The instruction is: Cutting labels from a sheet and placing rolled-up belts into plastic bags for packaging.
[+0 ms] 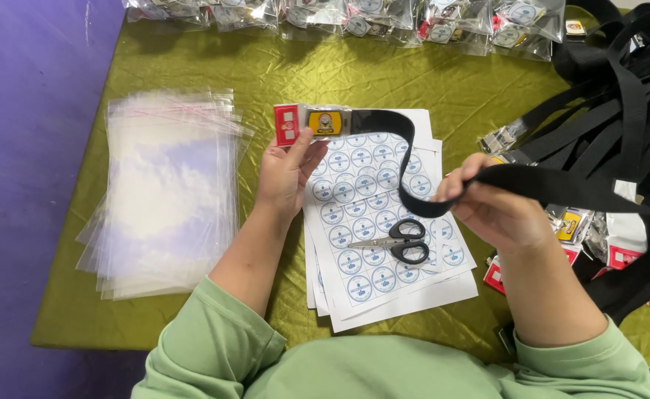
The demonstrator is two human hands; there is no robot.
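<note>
My left hand point(286, 174) grips the buckle end of a black webbing belt point(561, 188), fingers around a metal buckle point(326, 122) with a yellow emblem and a red tag point(287, 124) at its tip. My right hand point(491, 207) pinches the same strap further along, so the belt loops down between both hands. Under the hands lie sheets of round blue-and-white stickers point(365, 222), and black-handled scissors point(399, 241) rest on them.
A stack of clear plastic bags point(166, 192) lies at the left on the olive-green tablecloth point(428, 81). A heap of black belts point(620, 96) fills the right side. Bagged belts point(384, 18) line the far edge. Red-tagged buckles point(620, 255) sit by my right wrist.
</note>
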